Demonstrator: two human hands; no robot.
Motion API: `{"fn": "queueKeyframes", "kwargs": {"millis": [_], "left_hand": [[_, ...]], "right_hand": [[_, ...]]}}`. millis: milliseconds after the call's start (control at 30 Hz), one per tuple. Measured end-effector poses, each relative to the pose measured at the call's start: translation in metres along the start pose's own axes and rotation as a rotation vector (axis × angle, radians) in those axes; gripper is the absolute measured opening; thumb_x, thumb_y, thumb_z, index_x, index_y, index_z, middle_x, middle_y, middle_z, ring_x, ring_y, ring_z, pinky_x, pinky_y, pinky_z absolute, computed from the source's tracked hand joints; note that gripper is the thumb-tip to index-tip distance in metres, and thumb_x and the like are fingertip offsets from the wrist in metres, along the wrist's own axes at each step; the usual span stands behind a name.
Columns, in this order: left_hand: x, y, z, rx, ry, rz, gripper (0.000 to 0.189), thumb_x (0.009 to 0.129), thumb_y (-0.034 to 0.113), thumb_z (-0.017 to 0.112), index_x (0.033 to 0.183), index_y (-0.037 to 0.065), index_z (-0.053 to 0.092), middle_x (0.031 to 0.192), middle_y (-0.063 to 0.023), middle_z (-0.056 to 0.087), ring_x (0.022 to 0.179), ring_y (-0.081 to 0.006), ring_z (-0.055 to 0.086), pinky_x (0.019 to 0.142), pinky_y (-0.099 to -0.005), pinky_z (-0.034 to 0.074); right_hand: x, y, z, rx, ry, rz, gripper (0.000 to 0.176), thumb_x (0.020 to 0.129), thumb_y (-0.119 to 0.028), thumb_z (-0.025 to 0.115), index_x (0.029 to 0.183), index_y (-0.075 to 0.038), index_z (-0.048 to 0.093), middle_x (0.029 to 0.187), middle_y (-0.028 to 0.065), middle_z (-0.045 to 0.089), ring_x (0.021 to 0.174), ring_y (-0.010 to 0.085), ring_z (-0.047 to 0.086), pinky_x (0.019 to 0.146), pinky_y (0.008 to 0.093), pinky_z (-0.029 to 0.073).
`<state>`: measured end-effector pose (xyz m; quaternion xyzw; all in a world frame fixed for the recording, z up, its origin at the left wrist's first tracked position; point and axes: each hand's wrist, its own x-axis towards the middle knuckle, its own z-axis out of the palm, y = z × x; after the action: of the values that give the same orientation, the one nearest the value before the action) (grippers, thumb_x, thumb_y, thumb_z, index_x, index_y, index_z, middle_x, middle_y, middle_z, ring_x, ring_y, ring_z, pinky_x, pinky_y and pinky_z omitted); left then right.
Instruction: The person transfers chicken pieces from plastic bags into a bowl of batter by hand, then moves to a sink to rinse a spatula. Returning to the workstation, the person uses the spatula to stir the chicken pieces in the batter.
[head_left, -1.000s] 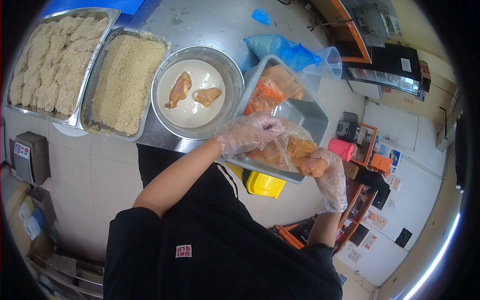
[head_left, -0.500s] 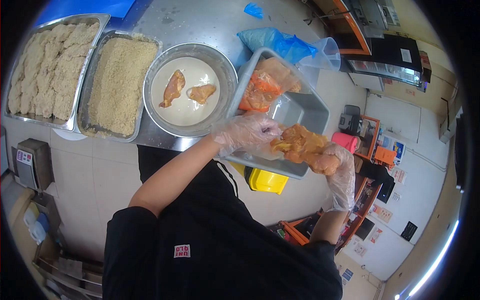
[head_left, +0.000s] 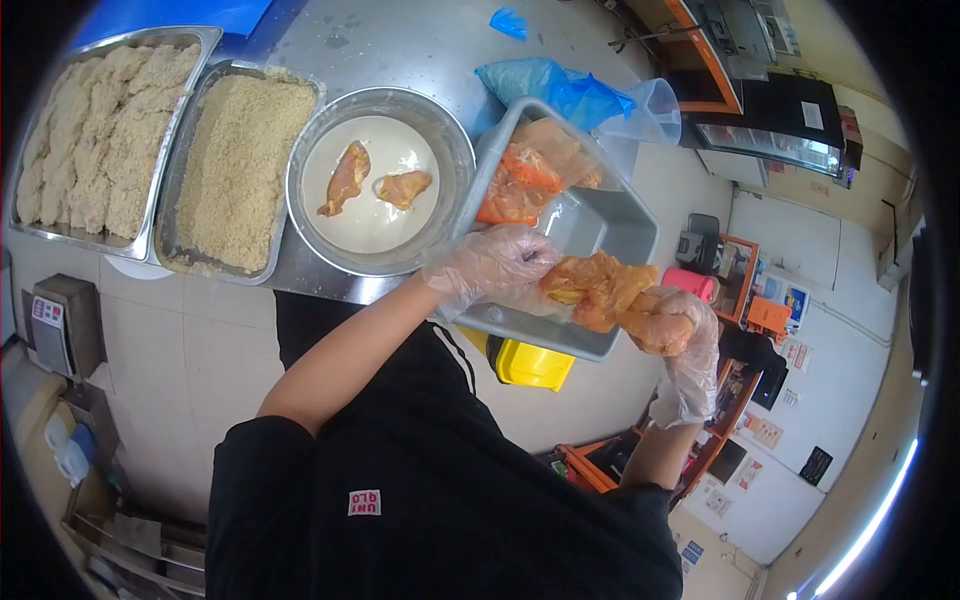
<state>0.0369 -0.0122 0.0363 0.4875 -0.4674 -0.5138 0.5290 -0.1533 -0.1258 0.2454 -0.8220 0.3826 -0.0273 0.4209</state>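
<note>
Over the near edge of the grey plastic tub (head_left: 640, 215), both gloved hands hold pieces of raw marinated chicken (head_left: 600, 285). My left hand (head_left: 500, 265) is closed at the left end of the chicken, its fingers curled. On the other side, my right hand (head_left: 690, 335) wraps round the rounded right end, with the palm below it. Clear plastic gloves cover both hands. Inside the tub lie more chicken and an orange-tinted plastic bag (head_left: 530, 175). To the left, a round steel bowl (head_left: 460, 150) holds white batter, with two chicken pieces (head_left: 345, 180) in it.
A steel tray of crumb coating (head_left: 245, 160) stands left of the bowl. Farther left, another tray (head_left: 145, 215) holds coated pieces. Behind the tub are a blue plastic bag (head_left: 545, 85) and a clear jug (head_left: 655, 110). A yellow bin (head_left: 535, 365) stands below the tub.
My right hand has shifted slightly to the right and down with its end of the chicken, stretching the pieces apart a little. My left hand has stayed nearly still.
</note>
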Motion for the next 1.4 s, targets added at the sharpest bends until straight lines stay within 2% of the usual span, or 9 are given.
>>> {"fn": "queueKeyframes", "kwargs": {"millis": [133,367,567,833,933,1033,1133,1300,1400], "left_hand": [[0.001,-0.01,0.006,-0.031,-0.033,0.026,0.033,0.102,0.032,0.051,0.093,0.001,0.061,0.085,-0.013,0.062,0.08,-0.0245,0.058,0.077,-0.0355,0.047],[-0.026,-0.017,0.028,-0.092,0.108,0.023,0.029,0.093,0.03,0.06,0.106,0.005,0.066,0.094,-0.0173,0.07,0.09,-0.0344,0.067,0.081,-0.0425,0.05],[-0.023,-0.053,0.06,0.172,0.087,-0.212,0.034,0.097,0.031,0.055,0.107,0.0,0.066,0.094,-0.0212,0.07,0.093,-0.0368,0.069,0.082,-0.046,0.052],[-0.024,-0.032,0.044,0.105,0.0,-0.124,0.035,0.099,0.031,0.051,0.099,0.002,0.071,0.093,-0.0227,0.069,0.092,-0.0378,0.068,0.085,-0.0475,0.051],[-0.019,-0.04,0.046,0.12,0.009,-0.091,0.035,0.099,0.031,0.05,0.097,0.001,0.069,0.093,-0.0234,0.068,0.092,-0.0387,0.067,0.085,-0.0475,0.05],[-0.019,-0.043,0.047,0.145,-0.003,-0.088,0.035,0.1,0.031,0.05,0.095,0.001,0.068,0.094,-0.0236,0.068,0.093,-0.0396,0.065,0.085,-0.0476,0.049],[-0.016,-0.053,0.053,0.182,-0.023,-0.05,0.035,0.1,0.032,0.05,0.097,0.001,0.068,0.097,-0.0238,0.068,0.094,-0.04,0.065,0.084,-0.0473,0.049],[-0.004,-0.091,0.068,-0.238,-0.008,-0.027,0.034,0.1,0.032,0.05,0.102,0.003,0.069,0.097,-0.0214,0.068,0.093,-0.0375,0.065,0.085,-0.0449,0.05],[-0.009,-0.076,0.06,-0.16,0.044,0.064,0.024,0.095,0.026,0.056,0.097,0.005,0.068,0.09,-0.015,0.068,0.085,-0.0318,0.066,0.08,-0.042,0.051]], "right_hand": [[0.006,-0.023,0.001,0.146,0.049,-0.04,0.02,0.079,-0.015,0.078,0.086,-0.004,0.063,0.097,0.0116,0.069,0.092,0.0246,0.067,0.081,0.0366,0.054],[0.044,-0.037,0.005,-0.097,-0.129,-0.155,0.022,0.075,-0.015,0.08,0.084,-0.004,0.063,0.099,0.0146,0.069,0.093,0.0264,0.066,0.08,0.0363,0.053],[0.07,-0.036,0.027,-0.314,-0.18,-0.218,0.02,0.074,-0.01,0.078,0.085,-0.003,0.063,0.098,0.0121,0.07,0.091,0.0229,0.067,0.08,0.0335,0.051],[0.084,-0.021,0.013,-0.316,-0.126,-0.079,0.018,0.076,-0.002,0.074,0.092,-0.002,0.066,0.097,0.011,0.07,0.091,0.0207,0.066,0.084,0.0327,0.051],[0.087,-0.019,0.012,-0.074,-0.078,-0.035,0.017,0.076,-0.002,0.075,0.09,-0.003,0.065,0.097,0.0111,0.07,0.091,0.0201,0.066,0.083,0.0319,0.051],[0.087,-0.047,0.011,-0.064,-0.108,-0.085,0.019,0.074,-0.003,0.076,0.088,-0.004,0.065,0.097,0.011,0.069,0.092,0.0194,0.065,0.082,0.0309,0.05],[0.092,-0.066,0.012,-0.044,-0.171,-0.161,0.03,0.075,-0.024,0.081,0.086,-0.005,0.061,0.098,0.012,0.068,0.091,0.0209,0.066,0.078,0.0332,0.052],[0.117,-0.082,0.061,-0.055,-0.264,-0.312,0.028,0.075,-0.021,0.082,0.087,-0.005,0.062,0.099,0.0088,0.067,0.09,0.0193,0.064,0.079,0.0333,0.051],[0.134,-0.091,0.106,-0.092,-0.347,-0.338,0.027,0.075,-0.019,0.082,0.087,-0.005,0.062,0.099,0.0075,0.067,0.089,0.0182,0.064,0.079,0.0332,0.05]]}}
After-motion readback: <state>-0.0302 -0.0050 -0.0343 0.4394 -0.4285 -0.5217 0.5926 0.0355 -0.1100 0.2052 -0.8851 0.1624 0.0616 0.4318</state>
